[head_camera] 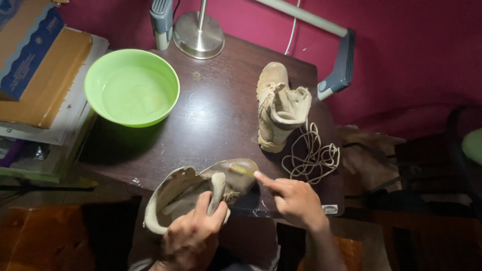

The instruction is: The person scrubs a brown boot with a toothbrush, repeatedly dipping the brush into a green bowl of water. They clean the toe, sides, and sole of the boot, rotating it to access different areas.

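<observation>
Left grip: the left hand [193,236] is closed around the tongue and open collar of a tan boot [201,193], fingers inside, thumb on the outer side; the boot lies tipped on its side at the near edge of the table [216,115], partly over the lap.
Right grip: the right hand [296,200] pinches a small yellowish brush [241,169] with fingers drawn narrow, its tip touching the boot's toe area; the bristles are too blurred to make out.
Risk at the boot: it overhangs the table edge, so a hard stroke could likely twist it out of the left hand's hold on the soft tongue.
Risk at the brush: the thin handle is held only by the fingertips; it could slip or flick grit outward.
Second boot [278,108]: upright, well apart, toward the far right of the table.
Laces [311,153]: loose coil just beside the second boot, near the right forearm's path; a sleeve or elbow could snag it.
Green bowl [131,88]: far left, holding what looks like clear liquid; a careless reach could tip it toward the stacked boxes [40,65].
Lamp base [198,35]: at the back, out of the way.
</observation>
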